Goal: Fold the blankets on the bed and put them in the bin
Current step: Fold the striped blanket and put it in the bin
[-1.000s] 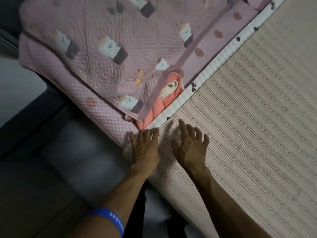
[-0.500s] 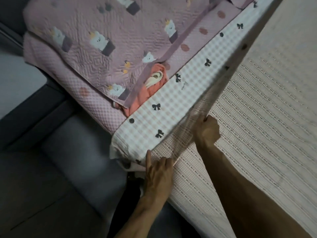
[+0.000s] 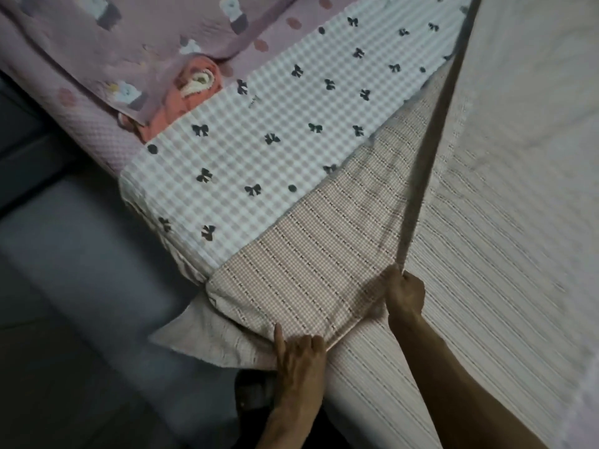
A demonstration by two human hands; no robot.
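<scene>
A beige striped blanket (image 3: 486, 222) covers the right part of the bed. Its near-left edge is lifted and turned over, showing a checked underside (image 3: 324, 254). My right hand (image 3: 406, 291) grips the lifted fold in a fist. My left hand (image 3: 299, 351) holds the blanket's edge at the bed's near corner, thumb sticking up. A pink quilt with cartoon figures (image 3: 129, 43) lies at the upper left, and a rolled orange-red cloth (image 3: 191, 95) sits beside it. No bin is in view.
A white-and-pink checked sheet with black bows (image 3: 259, 140) is bared under the lifted blanket. The dark grey floor (image 3: 64, 286) runs along the bed's left side. A blanket corner (image 3: 201, 338) hangs over the bed's edge.
Both hands went from lying flat on the blanket to gripping its edge. They pulled it up and towards me, uncovering more of the bow-print sheet.
</scene>
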